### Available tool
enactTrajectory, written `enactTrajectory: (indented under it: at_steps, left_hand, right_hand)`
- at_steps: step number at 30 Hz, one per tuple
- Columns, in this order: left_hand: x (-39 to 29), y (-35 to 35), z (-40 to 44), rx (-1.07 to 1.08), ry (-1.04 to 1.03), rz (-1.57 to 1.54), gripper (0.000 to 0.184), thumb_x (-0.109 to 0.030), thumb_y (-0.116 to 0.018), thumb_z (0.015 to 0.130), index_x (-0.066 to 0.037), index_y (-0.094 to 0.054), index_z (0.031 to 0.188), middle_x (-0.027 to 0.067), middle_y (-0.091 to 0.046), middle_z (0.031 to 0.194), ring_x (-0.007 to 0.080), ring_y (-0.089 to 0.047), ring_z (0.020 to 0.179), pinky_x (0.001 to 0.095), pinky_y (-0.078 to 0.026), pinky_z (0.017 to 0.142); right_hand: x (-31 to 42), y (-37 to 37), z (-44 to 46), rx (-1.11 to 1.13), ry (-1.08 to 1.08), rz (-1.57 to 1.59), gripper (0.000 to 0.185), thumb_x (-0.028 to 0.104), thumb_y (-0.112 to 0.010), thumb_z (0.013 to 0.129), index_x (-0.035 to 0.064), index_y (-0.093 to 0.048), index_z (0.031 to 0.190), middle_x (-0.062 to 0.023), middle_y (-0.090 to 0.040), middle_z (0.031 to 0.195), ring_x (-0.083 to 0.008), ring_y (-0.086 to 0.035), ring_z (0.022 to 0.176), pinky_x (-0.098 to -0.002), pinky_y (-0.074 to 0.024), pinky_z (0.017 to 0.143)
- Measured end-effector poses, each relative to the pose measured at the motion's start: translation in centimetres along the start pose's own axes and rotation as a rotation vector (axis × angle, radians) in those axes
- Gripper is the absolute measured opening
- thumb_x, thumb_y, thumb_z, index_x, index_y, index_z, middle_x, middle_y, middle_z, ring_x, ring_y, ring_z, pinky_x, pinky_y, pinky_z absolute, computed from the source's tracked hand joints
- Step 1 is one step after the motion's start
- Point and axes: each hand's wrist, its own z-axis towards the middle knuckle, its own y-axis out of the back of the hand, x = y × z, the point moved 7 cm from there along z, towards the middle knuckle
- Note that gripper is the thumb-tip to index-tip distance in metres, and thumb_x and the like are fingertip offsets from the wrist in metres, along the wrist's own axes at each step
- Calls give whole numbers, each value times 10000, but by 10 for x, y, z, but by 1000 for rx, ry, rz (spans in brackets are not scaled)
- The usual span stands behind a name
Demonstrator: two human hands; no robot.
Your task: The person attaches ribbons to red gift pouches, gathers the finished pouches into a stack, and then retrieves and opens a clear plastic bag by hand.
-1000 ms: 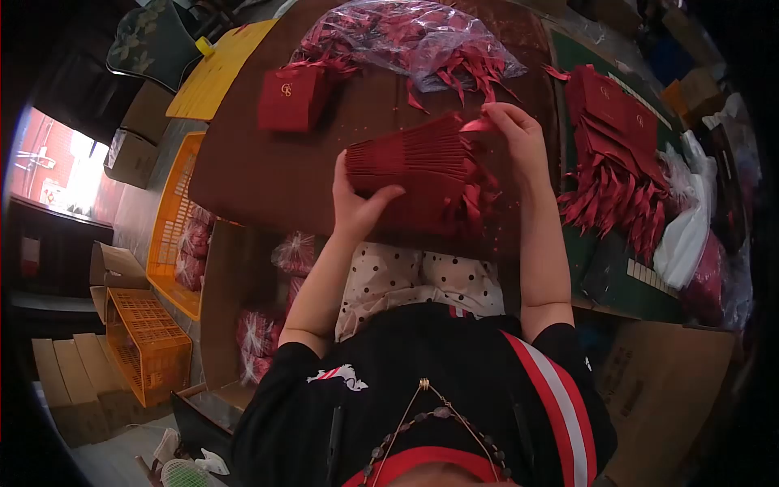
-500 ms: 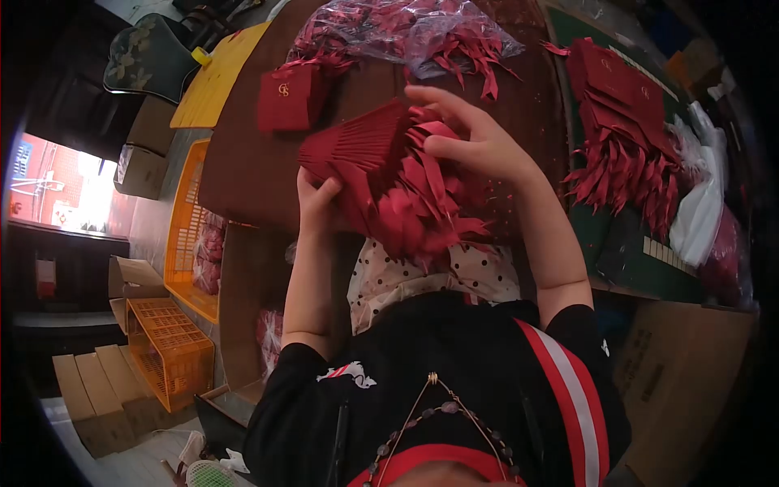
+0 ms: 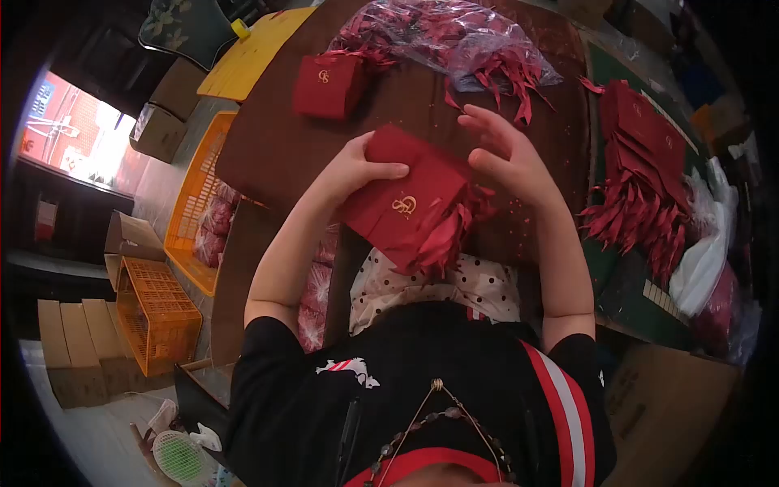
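My left hand (image 3: 361, 169) grips a stack of red paper bags (image 3: 377, 213) above my lap, its thumb lying across the top bag. A gold monogram shows on that bag, and red ribbons (image 3: 445, 243) hang in a bunch from the stack's right end. Just right of the stack is my right hand (image 3: 510, 161), open, fingers apart and nothing in them. Beyond my hands, another stack of red bags (image 3: 320, 88) stands on the brown table (image 3: 268, 158). Behind it lies a clear plastic bag (image 3: 454, 40) over more red ribboned pieces.
To the right, a pile of red ribboned bags (image 3: 645, 150) lies on a green surface (image 3: 629, 280) beside white plastic (image 3: 702, 264). Orange crates (image 3: 188, 215) and cardboard boxes (image 3: 85, 341) stand on the left. A yellow board (image 3: 260, 53) adjoins the table's far left.
The stack has turned from showing its fanned folded edges to showing a flat printed face. My left hand moved up onto its upper side. My right hand has come away from the ribbons.
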Motion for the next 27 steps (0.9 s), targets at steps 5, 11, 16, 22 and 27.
enactTrajectory:
  at_steps: [5,11,16,22,27]
  left_hand:
    - [-13,-11,14,102,14,219,586,-151,-871,721,11,-610,1221,101,-712,1083,185,-687,969,328,-546,888]
    - [12,-13,23,209,166,318,650,-168,-891,691,19,-605,1245,114,-711,1101,195,-687,975,329,-542,898]
    - [15,-10,35,307,192,421,705,-265,-902,683,31,-606,1250,143,-704,1137,231,-684,1012,348,-534,918]
    - [-55,36,21,-259,-417,763,749,-428,-846,734,-30,-592,1315,188,-615,1290,320,-562,1243,372,-462,1021]
    - [-69,33,-9,-330,-567,748,618,-344,-853,745,-1,-650,1217,186,-619,1296,316,-588,1218,384,-462,1017]
  right_hand:
    - [-29,-46,3,281,-141,-196,1048,503,-842,726,-48,-375,1485,-247,-552,1388,-321,-550,1284,-381,-439,1059]
    - [-75,-62,-6,268,-370,40,943,364,-896,689,-75,-451,1396,-220,-619,1268,-264,-619,1161,-354,-495,984]
    - [-83,-76,-5,196,-408,323,752,185,-860,739,-73,-502,1348,-155,-648,1221,-209,-645,1083,-325,-513,958]
    - [-100,-84,9,95,-471,656,566,116,-804,810,-41,-557,1295,-120,-670,1179,-181,-664,1022,-313,-529,929]
    - [-121,-70,57,-177,-442,701,475,146,-808,825,-30,-592,1211,-135,-683,1149,-223,-692,969,-355,-565,872]
